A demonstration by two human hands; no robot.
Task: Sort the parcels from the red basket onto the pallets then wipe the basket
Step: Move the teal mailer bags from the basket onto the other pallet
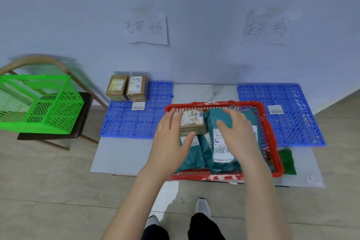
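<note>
The red basket (272, 142) sits on the floor between two blue pallets. Inside it lie several teal mailer bags (218, 160) and a small brown cardboard box (192, 122) with a scribbled label. My left hand (169, 142) grips that box from its left side, thumb at its near edge. Spread open, my right hand (237, 132) hovers over the teal bags just right of the box. The left pallet (136, 121) carries two brown boxes (126, 87) at its far corner. On the right pallet (292, 122) there is only a loose white label (275, 109).
A green basket (39, 103) rests on a dark-seated chair (81, 122) at the left. A green cloth (287, 160) lies on the floor right of the red basket. Two handwritten paper signs (148, 29) hang on the wall above the pallets. My feet stand near the bottom edge.
</note>
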